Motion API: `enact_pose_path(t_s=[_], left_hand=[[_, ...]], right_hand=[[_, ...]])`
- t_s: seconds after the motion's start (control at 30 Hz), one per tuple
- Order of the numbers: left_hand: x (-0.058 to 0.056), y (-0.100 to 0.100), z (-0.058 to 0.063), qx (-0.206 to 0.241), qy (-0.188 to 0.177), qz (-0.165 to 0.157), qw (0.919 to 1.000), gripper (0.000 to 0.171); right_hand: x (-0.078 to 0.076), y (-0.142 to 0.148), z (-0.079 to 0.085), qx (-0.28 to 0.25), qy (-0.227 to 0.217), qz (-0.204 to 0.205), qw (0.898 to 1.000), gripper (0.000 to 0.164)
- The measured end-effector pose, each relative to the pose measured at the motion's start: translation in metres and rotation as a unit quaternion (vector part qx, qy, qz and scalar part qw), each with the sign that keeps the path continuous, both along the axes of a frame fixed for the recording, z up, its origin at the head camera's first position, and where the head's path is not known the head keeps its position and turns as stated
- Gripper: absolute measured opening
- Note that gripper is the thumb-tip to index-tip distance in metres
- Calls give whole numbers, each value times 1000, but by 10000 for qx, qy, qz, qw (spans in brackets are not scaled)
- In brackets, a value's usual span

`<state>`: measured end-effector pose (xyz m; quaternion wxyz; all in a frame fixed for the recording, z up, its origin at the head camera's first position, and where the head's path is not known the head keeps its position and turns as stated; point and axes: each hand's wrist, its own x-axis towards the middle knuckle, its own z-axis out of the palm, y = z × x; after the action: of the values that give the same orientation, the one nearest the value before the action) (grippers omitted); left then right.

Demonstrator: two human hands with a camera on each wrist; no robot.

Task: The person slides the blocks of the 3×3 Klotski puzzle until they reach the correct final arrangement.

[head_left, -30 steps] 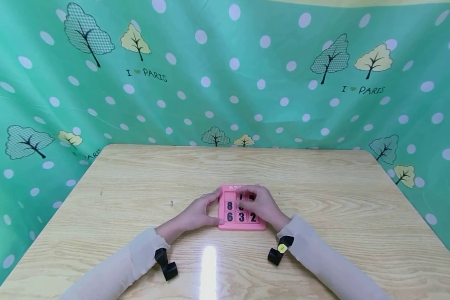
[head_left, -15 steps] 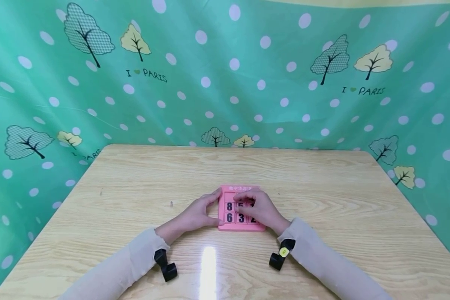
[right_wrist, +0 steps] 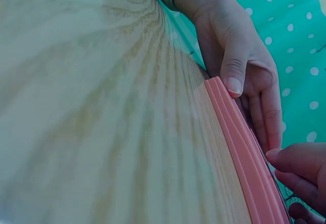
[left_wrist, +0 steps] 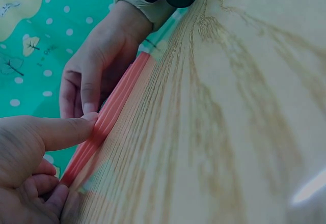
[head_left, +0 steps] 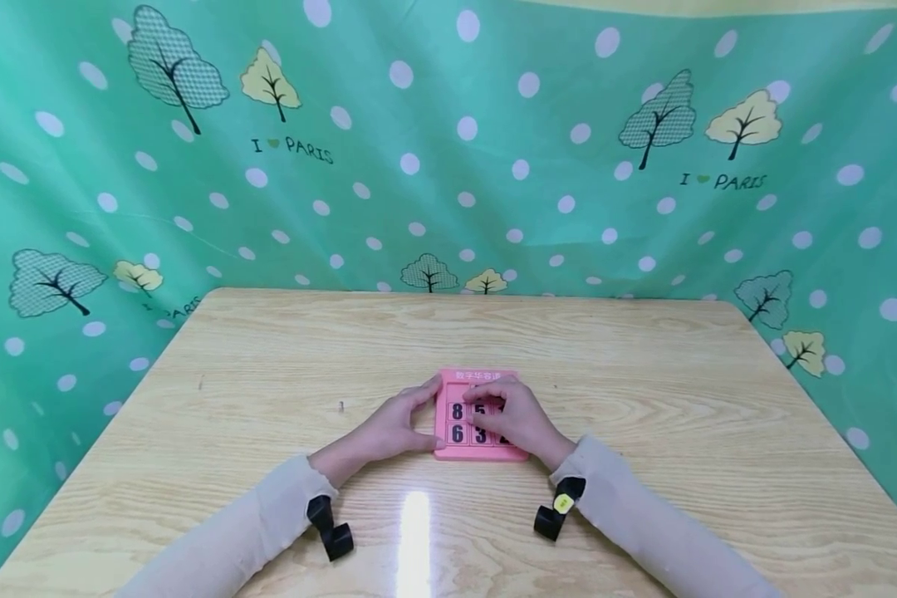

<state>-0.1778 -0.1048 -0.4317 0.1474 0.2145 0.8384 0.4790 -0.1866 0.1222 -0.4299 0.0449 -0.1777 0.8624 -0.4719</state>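
Left hand (head_left: pixel 392 428) is grasping the pink puzzle (head_left: pixel 482 454) by its left edge, thumb at the puzzle's near-left corner, fingers at its far-left. Right hand (head_left: pixel 519 415) is coming over the puzzle from its right, thumb and index bent, tips by the 5 tile (head_left: pixel 480 409). Can't tell whether that grip is pinching a tile or just pressing.

Main risk: jam. If the push is going in skewed, a tile could be binding against its neighbour or the frame. Second: two fingertips are sitting close together, so one could be dragging the wrong tile; 8 tile (head_left: pixel 457 412) is just left of the 5, 3 tile (head_left: pixel 481 435) just nearer.

Third: misread. Right hand is hiding most of the puzzle's right column and much of its far row; only the bare slot (head_left: pixel 458 389) at the puzzle's far-left is showing plainly.

Left grip is probably doing the anchoring. If it's loosening, puzzle could be skating or twisting on the smooth-looking surface (head_left: pixel 269 357) it's lying on.

Further out: right wrist camera (head_left: pixel 561 507) is hanging nearer the person than the puzzle, well apart. Snag looking unlikely.
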Motion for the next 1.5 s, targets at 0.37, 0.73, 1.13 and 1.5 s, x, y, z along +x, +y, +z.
enact_pose_path(t_s=[0.37,0.73,1.13,1.5], left_hand=[[2,0,4,13,-1,-22,10000,92],[2,-1,0,135,-84,-39,9999,92],[2,-1,1,-7,28,-23,10000,92],[0,0,1,-58,168,-68,9998,92]], right_hand=[[0,-2,-1,52,69,-39,10000,26],[-1,-6,3,320,112,-144,9993,27],[-10,-7,5,289,78,-228,9993,27],[-19,-6,5,354,54,-272,9990,27]])
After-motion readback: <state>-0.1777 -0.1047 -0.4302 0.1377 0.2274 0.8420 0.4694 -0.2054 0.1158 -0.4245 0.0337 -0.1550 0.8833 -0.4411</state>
